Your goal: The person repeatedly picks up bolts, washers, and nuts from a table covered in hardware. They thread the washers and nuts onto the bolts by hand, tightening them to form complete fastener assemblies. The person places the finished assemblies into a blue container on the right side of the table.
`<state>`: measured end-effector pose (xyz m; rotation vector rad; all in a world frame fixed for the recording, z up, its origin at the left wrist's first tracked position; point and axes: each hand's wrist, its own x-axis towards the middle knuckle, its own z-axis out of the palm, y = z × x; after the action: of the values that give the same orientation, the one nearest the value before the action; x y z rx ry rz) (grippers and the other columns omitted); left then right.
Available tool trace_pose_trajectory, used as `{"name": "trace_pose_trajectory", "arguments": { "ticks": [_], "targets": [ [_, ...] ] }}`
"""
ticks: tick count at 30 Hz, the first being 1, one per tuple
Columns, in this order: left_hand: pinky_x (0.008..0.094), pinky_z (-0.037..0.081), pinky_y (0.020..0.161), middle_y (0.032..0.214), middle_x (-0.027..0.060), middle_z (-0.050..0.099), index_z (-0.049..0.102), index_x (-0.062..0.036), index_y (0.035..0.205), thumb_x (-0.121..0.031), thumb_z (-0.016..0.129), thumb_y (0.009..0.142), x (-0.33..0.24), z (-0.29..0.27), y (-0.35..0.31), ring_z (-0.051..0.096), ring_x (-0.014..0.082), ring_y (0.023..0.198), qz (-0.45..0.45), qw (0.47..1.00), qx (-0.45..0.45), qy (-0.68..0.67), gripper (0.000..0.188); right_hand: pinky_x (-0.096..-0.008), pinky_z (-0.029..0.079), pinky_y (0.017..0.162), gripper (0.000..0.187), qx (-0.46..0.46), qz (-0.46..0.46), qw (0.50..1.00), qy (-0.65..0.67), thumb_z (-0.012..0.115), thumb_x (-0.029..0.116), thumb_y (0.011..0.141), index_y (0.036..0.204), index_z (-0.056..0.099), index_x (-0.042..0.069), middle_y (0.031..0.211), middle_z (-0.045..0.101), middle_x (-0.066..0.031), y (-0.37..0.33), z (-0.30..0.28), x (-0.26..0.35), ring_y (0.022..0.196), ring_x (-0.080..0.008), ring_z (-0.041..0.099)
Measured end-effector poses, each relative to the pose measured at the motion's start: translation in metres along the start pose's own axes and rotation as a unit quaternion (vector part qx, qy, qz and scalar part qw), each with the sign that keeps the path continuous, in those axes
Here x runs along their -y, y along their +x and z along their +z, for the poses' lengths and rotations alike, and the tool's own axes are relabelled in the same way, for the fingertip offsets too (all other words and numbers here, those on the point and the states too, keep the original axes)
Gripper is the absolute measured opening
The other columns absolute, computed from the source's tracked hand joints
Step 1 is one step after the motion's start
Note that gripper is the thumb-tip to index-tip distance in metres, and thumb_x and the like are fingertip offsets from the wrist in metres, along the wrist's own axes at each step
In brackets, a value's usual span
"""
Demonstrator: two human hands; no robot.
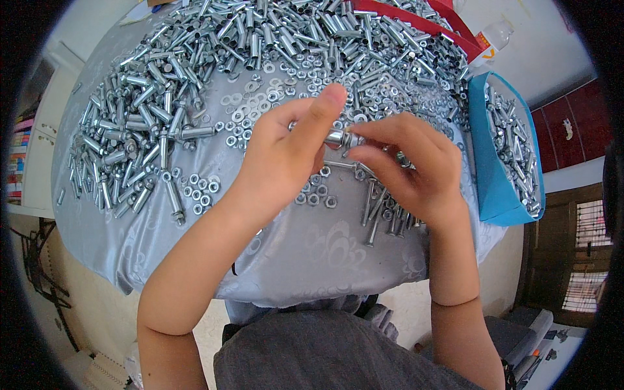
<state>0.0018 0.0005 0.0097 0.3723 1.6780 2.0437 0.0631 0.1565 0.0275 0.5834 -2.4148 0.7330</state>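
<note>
My left hand (276, 153) is closed around a shiny metal sleeve anchor (335, 138), held level above the table with the thumb raised along it. The thumb and forefinger of my right hand (419, 166) pinch the anchor's right end. Fingers hide most of the anchor, and I cannot tell whether a nut or washer sits at that end. Just under my hands lie loose hex nuts (316, 193) and, below my right hand, long thin bolts (373, 214). Flat washers (246, 107) are spread beyond my left hand.
Metal sleeves (273, 32) are heaped across the far side, and anchors with sleeves (140, 120) pile up at left. A blue box (484, 149) full of bolts stands at right. Behind it are a red box (465, 32) and a clear bottle (495, 36). A silvery cloth (312, 260) covers the table.
</note>
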Motion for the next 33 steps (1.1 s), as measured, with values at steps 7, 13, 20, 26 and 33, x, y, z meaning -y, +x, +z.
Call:
{"name": "trace_pose_trajectory", "arguments": {
  "ticks": [7,13,20,26,33],
  "targets": [
    [0.0205,0.026,0.04,0.05,-0.0032,0.04,0.05,-0.0057,0.059,-0.049,0.052,0.081,-0.002,0.002,0.0,0.036,0.0039,0.045,0.003,1.0,-0.005,-0.014,0.049,-0.0296,0.044,0.047,0.021,0.023,-0.019,0.999,0.018,0.068,0.011,0.068,0.086,0.057,0.005,0.069,0.054,-0.0081,0.001,0.002,-0.006,0.056,-0.0229,0.055],
    [0.0201,0.027,0.041,0.05,-0.0029,0.04,0.052,-0.0055,0.061,-0.049,0.052,0.081,-0.002,-0.001,-0.001,0.037,0.0043,0.045,-0.005,1.0,0.006,-0.005,0.048,-0.0315,0.043,0.047,0.02,0.015,0.045,0.998,0.034,0.067,0.013,0.069,0.085,0.057,0.007,0.07,0.054,-0.0071,0.002,-0.002,0.003,0.057,-0.0235,0.055],
    [0.0195,0.029,0.045,0.053,-0.0037,0.042,0.054,-0.004,0.064,-0.047,0.052,0.082,0.006,0.001,0.003,0.037,0.0037,0.049,0.065,0.997,-0.01,0.038,0.047,-0.032,0.042,0.047,0.016,0.021,0.031,0.999,-0.005,0.065,0.016,0.073,0.082,0.056,0.006,0.066,0.051,-0.0077,0.001,0.003,0.002,0.056,-0.0251,0.054],
    [0.0198,0.029,0.05,0.056,-0.0054,0.041,0.054,-0.0014,0.065,-0.042,0.052,0.084,-0.006,0.002,-0.005,0.034,0.0025,0.057,-0.015,1.0,0.004,0.023,0.045,-0.0322,0.04,0.047,0.016,0.048,0.112,0.987,0.101,0.063,0.016,0.076,0.076,0.054,0.003,0.063,0.05,-0.0092,0.001,-0.001,0.007,0.054,-0.0261,0.051],
    [0.0208,0.025,0.047,0.056,-0.005,0.035,0.045,-0.0032,0.061,-0.032,0.054,0.085,0.001,0.004,-0.003,0.03,0.003,0.055,0.106,0.992,-0.005,0.074,0.039,-0.0326,0.04,0.05,0.017,0.033,0.108,0.99,0.089,0.06,0.018,0.078,0.077,0.052,0.003,0.064,0.051,-0.0115,-0.002,0.002,0.006,0.057,-0.0278,0.052]
  ]
}}
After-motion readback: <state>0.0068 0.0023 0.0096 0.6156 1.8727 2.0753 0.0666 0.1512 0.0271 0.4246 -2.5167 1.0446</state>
